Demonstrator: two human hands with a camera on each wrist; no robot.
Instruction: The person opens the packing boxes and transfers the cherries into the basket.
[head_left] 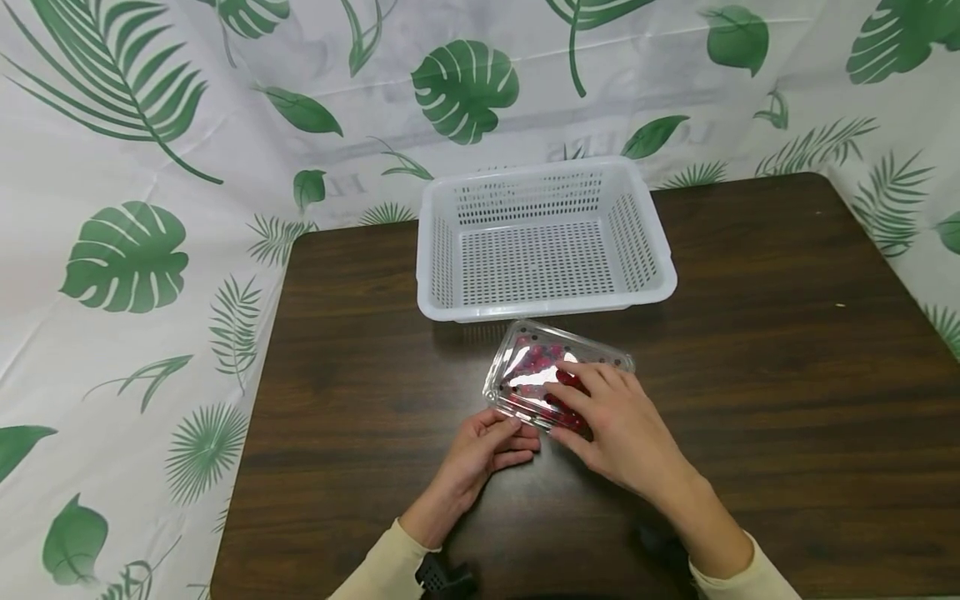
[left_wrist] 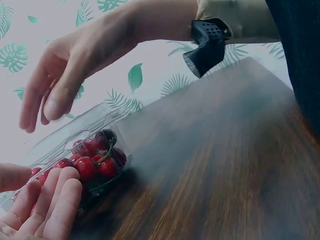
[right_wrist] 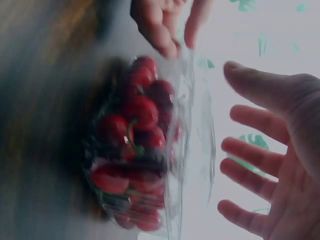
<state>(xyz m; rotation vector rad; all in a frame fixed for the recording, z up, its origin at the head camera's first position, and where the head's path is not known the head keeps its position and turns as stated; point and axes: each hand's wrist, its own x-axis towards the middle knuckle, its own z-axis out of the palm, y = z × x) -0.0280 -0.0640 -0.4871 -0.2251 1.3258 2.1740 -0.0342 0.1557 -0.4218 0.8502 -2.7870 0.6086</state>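
A clear plastic clamshell box of cherries (head_left: 536, 358) lies on the table, its lid down over the dark red fruit. At its near left corner, my left hand (head_left: 480, 454) pinches the rim between thumb and fingers. Over the right part of the lid hovers my right hand (head_left: 626, 421), fingers spread and a little bent; the right wrist view shows a gap between this hand (right_wrist: 280, 155) and the lid. Through the clear side, cherries (left_wrist: 87, 167) with a green stem show in the left wrist view.
Just behind the box stands a white perforated plastic basket (head_left: 540, 304) with nothing in it. The dark wooden table (head_left: 787, 375) extends to both sides. A white cloth with green leaf prints (head_left: 360, 133) hangs behind and at the left.
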